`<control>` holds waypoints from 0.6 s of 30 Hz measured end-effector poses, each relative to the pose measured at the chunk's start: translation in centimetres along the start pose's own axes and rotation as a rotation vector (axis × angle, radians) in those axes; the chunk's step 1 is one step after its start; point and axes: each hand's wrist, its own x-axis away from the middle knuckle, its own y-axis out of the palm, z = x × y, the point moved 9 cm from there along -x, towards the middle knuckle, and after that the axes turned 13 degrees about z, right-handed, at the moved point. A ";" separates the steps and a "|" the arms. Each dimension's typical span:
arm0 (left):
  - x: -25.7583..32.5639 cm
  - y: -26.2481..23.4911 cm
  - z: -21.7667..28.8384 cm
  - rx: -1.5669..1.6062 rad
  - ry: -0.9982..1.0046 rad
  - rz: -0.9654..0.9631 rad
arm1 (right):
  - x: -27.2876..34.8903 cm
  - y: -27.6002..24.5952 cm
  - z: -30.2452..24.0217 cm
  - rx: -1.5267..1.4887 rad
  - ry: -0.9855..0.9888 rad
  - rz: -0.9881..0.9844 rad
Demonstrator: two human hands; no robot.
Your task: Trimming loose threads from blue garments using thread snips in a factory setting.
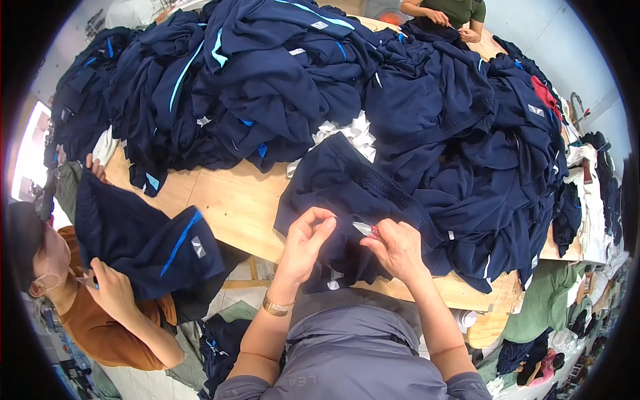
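Hands worked at the table's near edge. The left hand point(308, 235) pinched a fold of the navy garment point(347, 200) between curled fingers; the right hand point(398, 248) gripped small pink-handled snips point(369, 231), blade pointing far-left. The garment's long axis ran near-left to far-right across the wooden table point(227, 207). Farther off lay a navy clothing heap point(280, 73). At left, a co-worker's hand point(112, 290) held another garment.

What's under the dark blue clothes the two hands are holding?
Under the navy garment lies the wooden table. White cloth peeks out behind it. Whatever lies beneath its middle is covered.
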 end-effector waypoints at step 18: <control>-0.1 0.0 -1.2 0.116 -0.124 0.015 | 0.5 0.6 -0.5 0.013 -0.091 -0.031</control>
